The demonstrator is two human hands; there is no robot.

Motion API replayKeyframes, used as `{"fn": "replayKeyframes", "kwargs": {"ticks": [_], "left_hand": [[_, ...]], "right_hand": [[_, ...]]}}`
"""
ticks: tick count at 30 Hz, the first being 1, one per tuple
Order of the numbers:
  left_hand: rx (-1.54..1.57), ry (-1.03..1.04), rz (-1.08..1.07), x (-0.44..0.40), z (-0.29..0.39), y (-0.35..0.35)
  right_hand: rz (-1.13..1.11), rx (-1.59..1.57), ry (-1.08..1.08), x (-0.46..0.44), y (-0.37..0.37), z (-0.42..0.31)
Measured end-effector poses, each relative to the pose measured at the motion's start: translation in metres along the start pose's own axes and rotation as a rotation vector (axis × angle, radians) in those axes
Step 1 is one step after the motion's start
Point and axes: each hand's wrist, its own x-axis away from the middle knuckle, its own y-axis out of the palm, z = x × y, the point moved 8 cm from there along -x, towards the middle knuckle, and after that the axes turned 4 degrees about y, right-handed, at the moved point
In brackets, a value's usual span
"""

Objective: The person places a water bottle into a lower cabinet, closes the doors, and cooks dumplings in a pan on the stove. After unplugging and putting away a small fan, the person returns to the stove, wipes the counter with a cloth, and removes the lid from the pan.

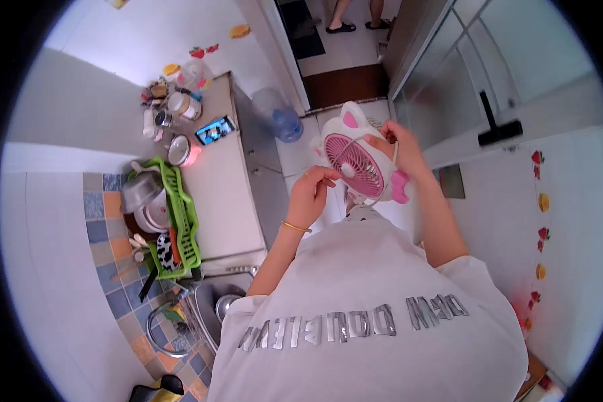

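A small fan [352,167] with a white body, pink grille and cat ears is in front of my waist, grille tilted up. A pink bow [399,187] sits at its lower right. My right hand [398,146] grips the fan's upper right rim, fingers bent. Along that side a thin pale cord [396,159] loops past my fingers and over the grille. With fingers curled, my left hand [313,193] pinches at the grille's lower left edge; a gold bracelet [296,228] is on that wrist. The fan's back is hidden.
On the left counter [221,214] are a phone [214,130], jars [184,106], a cup [179,151] and a green dish rack [181,214]. A sink [211,301] is nearer. A water jug [287,124] stands on the floor. Another person's feet [342,27] show past the doorway.
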Motion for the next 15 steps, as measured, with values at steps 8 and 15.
{"fn": "replayKeyframes", "kwargs": {"ticks": [8,15], "left_hand": [[0.030,0.032,0.129,-0.198,-0.012,0.003],[-0.031,-0.034,0.144,-0.333,-0.054,-0.012]], "right_hand": [[-0.041,0.024,-0.007,-0.163,-0.055,-0.018],[-0.028,-0.010,0.008,-0.304,-0.095,-0.021]]}}
